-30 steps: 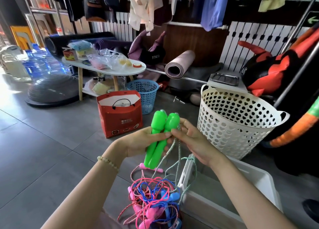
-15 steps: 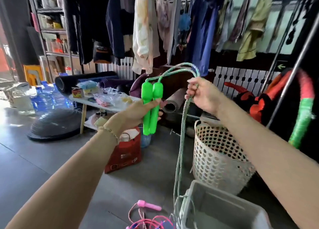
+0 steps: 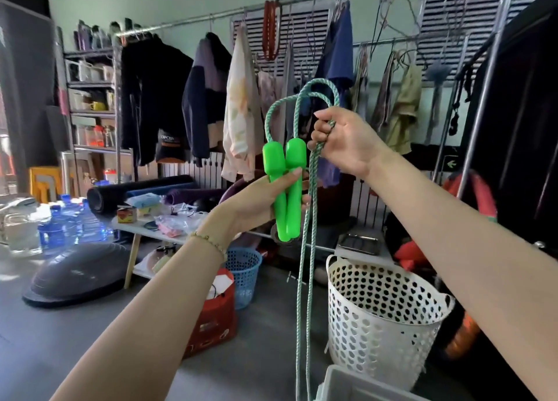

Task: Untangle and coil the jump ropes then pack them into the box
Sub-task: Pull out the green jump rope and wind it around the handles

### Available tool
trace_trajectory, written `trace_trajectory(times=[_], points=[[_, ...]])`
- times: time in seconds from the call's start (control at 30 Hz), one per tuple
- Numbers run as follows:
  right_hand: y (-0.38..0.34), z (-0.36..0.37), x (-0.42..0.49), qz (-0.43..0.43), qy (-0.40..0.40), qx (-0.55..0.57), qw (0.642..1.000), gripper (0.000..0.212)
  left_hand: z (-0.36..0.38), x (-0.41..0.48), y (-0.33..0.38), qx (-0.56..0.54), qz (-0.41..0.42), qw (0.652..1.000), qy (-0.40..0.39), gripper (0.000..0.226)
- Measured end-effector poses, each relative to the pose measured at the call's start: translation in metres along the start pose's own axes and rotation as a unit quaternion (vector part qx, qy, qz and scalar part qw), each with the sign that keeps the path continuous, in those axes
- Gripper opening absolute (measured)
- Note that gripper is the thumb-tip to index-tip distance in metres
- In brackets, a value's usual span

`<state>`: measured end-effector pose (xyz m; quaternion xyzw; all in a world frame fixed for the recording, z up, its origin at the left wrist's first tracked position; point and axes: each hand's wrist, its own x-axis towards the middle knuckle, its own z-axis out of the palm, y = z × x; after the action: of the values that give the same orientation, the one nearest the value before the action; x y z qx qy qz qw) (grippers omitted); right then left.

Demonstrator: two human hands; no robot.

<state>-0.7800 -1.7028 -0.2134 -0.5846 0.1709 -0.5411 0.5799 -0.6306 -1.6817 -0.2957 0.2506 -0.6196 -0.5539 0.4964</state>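
Left grip [image 3: 256, 201] around green handles [image 3: 287, 189], right grip [image 3: 347, 140] pinching rope [image 3: 305, 279]

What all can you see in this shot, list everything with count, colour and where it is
Handles: two, green, side by side in left hand.
Cord: one, pale green, looped over right hand, hanging down.
Box: one, grey, bottom edge.
Laundry basket: one, white, floor right.
Small basket: one, blue, floor centre.
Bag: one, red, beside it.
Low table: one, white, cluttered, left.
Clothes: several, mixed, on rail.
Left hand: gripping handles.
Right hand: pinching cord.
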Motion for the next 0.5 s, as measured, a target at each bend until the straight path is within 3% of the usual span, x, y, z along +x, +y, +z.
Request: trace_trajectory(times=[0.2, 0.27, 0.37, 0.5], points=[[-0.054, 0.016, -0.015, -0.083, -0.003, -0.061, 0.995, 0.032, 0.046, -0.003, 0.049, -0.022, 0.114, 0.993, -0.021, 0.015], [-0.057, 0.012, -0.026, -0.087, -0.005, -0.098, 0.991, 0.018, 0.054, -0.006, 0.055, -0.020, 0.127, 0.992, -0.020, 0.013], [-0.033, -0.010, -0.047, -0.032, 0.010, -0.103, 0.994, 0.028, 0.056, -0.017, 0.037, -0.020, 0.091, 0.995, -0.021, 0.012], [0.034, -0.051, -0.086, 0.075, 0.017, -0.152, 0.985, 0.026, 0.048, -0.031, -0.042, 0.002, -0.047, 0.998, -0.047, 0.016]])
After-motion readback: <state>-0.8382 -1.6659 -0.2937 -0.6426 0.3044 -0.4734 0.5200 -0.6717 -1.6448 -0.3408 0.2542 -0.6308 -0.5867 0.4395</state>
